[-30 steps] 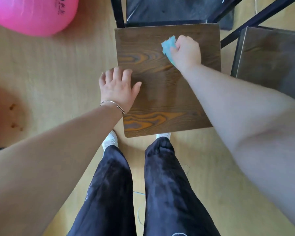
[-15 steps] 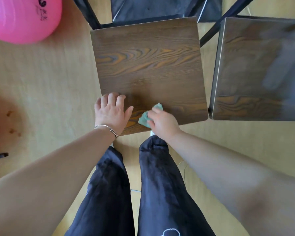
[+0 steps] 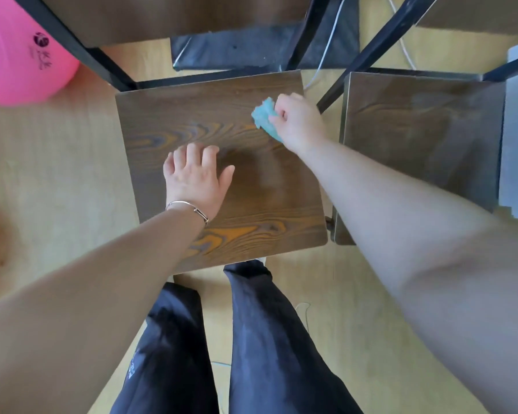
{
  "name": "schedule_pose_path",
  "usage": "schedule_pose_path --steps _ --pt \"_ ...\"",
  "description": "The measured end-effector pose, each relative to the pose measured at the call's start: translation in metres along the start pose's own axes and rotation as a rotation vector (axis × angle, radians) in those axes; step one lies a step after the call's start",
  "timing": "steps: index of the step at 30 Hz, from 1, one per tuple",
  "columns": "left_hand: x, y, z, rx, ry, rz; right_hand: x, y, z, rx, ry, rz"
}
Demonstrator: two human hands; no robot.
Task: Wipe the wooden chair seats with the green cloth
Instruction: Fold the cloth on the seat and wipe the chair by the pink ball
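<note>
A dark wooden chair seat [image 3: 192, 115] with orange grain lies below me. My right hand [image 3: 301, 124] grips a bunched green cloth [image 3: 265, 116] and holds it down on the seat's far right corner. My left hand [image 3: 196, 177] rests flat on the seat's middle left, fingers spread, a thin bracelet on the wrist. A second wooden chair seat [image 3: 419, 135] stands just to the right, with nothing on it.
A big pink ball [image 3: 18, 58] lies on the floor at the far left. Black metal chair frames [image 3: 308, 34] and a dark mat [image 3: 237, 52] are behind the seats, with a white cable [image 3: 326, 52] beside them. My dark-trousered legs [image 3: 251, 339] stand at the seat's near edge.
My right hand has carried the cloth from the seat's near edge back to its far right corner. My left hand has moved from the near left edge toward the seat's middle.
</note>
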State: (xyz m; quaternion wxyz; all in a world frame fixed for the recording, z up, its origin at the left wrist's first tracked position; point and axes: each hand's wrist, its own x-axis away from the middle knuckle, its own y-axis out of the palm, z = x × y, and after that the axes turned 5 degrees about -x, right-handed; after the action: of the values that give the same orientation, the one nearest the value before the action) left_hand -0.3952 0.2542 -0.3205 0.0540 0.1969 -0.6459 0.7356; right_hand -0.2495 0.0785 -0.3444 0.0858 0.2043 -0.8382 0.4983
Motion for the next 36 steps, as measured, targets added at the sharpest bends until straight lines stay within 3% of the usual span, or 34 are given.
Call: schedule_pose_path --steps 6,17,23,27,30,36 --pt "-0.027 -0.001 0.031 0.005 0.015 0.026 -0.047 -0.010 0.010 0.088 0.025 -0.032" --pt "0.002 0.020 0.035 -0.018 0.068 -0.037 0.142 0.056 0.035 0.018 -0.147 -0.196" --pt "0.007 0.025 0.036 -0.052 0.107 -0.054 0.113 0.035 0.046 -0.099 -0.194 -0.273" --pt "0.008 0.023 0.034 -0.074 0.127 -0.052 0.054 -0.002 0.058 -0.059 -0.093 -0.108" --pt "0.011 0.022 0.032 -0.081 0.132 -0.057 0.029 -0.016 0.059 0.074 -0.041 -0.166" --pt "0.024 0.020 0.025 -0.073 0.135 -0.051 0.096 0.006 0.071 -0.002 0.072 -0.122"
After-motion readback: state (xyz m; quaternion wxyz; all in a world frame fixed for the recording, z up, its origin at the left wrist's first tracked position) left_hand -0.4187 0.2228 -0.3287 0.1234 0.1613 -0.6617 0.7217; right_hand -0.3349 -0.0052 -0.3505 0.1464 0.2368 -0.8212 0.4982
